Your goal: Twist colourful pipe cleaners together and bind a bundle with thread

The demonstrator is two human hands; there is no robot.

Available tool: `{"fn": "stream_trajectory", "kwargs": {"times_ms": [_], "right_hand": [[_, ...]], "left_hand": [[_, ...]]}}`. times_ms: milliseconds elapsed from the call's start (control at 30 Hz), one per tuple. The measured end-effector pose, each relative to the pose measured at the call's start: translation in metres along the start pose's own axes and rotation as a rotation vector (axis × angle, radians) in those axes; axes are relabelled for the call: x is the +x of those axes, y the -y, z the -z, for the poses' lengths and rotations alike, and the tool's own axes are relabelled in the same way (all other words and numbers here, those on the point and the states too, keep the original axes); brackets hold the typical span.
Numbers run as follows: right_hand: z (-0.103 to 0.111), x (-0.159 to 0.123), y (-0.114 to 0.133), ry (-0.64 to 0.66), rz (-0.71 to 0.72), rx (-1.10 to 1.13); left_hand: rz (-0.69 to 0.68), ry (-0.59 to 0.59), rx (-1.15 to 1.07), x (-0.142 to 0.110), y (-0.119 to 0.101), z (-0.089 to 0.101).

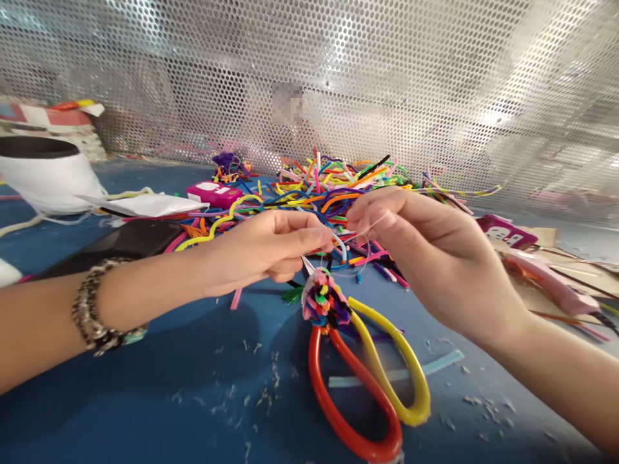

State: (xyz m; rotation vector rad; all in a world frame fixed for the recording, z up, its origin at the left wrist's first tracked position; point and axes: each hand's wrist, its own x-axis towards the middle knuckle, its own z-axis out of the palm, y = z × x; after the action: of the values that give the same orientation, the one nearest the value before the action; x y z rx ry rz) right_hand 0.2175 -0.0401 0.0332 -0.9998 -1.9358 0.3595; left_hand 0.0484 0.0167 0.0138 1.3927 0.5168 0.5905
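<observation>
My left hand [290,241] is closed in a pinch over the middle of the table. Close by on the right, my right hand [425,258] also pinches, and a thin clear thread [371,227] runs between the two hands. Below my left fingertips is a small multicoloured ball of cut pipe-cleaner pieces [325,298]; whether it hangs from the thread or rests on the scissors I cannot tell. The scissors [316,374], with one red and one yellow handle loop, lie under it, their blades partly hidden.
Behind my hands spreads a heap of coloured pipe cleaners [329,180] before a perforated metal screen [338,77]. On the left are a white roll [48,180] and a dark phone-like slab [111,245]. A pink glue gun [551,280] lies right. A pale blue strip [442,364] lies near the scissors.
</observation>
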Motion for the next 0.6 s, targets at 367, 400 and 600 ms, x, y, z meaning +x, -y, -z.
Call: {"fn": "stream_trajectory", "kwargs": {"times_ms": [367,400,600], "right_hand": [[0.013,0.011,0.011,-0.098,-0.146,0.534],[0.015,0.012,0.014,-0.141,-0.156,0.527],[0.034,0.011,0.021,-0.255,-0.098,0.017]], "left_hand": [[-0.064,-0.236,-0.008,0.009,0.000,0.020],[-0.058,-0.256,-0.004,0.009,-0.001,0.021],[-0.008,-0.314,0.020,0.012,-0.001,0.026]]}}
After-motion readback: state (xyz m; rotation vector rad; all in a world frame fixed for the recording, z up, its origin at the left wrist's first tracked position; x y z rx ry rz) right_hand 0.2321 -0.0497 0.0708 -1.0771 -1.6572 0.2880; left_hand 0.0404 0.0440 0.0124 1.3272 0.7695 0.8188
